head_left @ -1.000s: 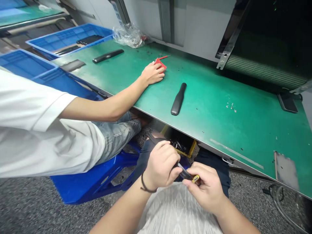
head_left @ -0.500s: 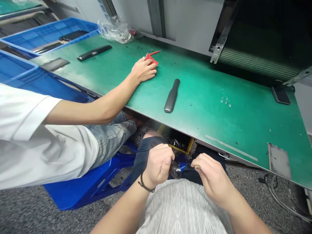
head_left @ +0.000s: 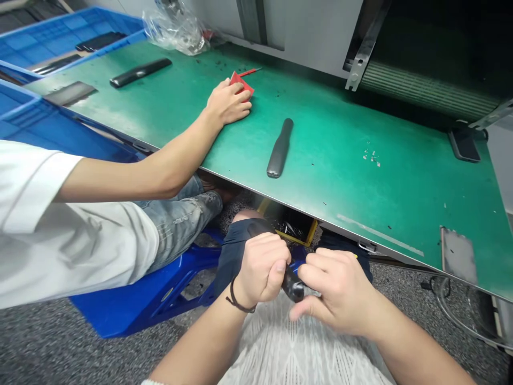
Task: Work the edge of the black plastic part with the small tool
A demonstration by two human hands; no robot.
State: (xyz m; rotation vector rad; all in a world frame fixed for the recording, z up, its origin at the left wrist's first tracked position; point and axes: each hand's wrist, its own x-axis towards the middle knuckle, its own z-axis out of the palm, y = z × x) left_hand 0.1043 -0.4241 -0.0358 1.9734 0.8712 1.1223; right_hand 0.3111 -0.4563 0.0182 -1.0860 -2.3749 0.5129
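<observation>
The person's left hand (head_left: 264,267), with a thin black cord bracelet (head_left: 236,302) at its wrist, is closed around a glossy black elongated piece (head_left: 294,289). One rounded end of the piece pokes out towards the right hand (head_left: 334,289); the other reaches past the left hand over the dark shorts (head_left: 232,251). The hands are close together. The right hand's fingers are curled around a slim tool with a yellow end (head_left: 355,255), mostly hidden, and its thumb is spread away just beside the piece; whether it touches the piece cannot be told.

Just beyond the hands, below the table edge, is a yellow-rimmed crate (head_left: 310,235) with dark contents. To the left of the hands stands a blue plastic stool (head_left: 120,313), under a co-worker in a white shirt (head_left: 80,251).

Farther ahead, on the green tabletop (head_left: 336,182), lies a black paddle-shaped piece (head_left: 279,149); a flat grey plate (head_left: 459,254) is to the hands' right. Ahead and left, the co-worker's hand (head_left: 228,101) rests on a red folded sheet (head_left: 243,84). Farthest left are a long black bar-like piece (head_left: 140,72), a crumpled clear plastic bag (head_left: 176,29) and a blue plastic bin (head_left: 100,21).
</observation>
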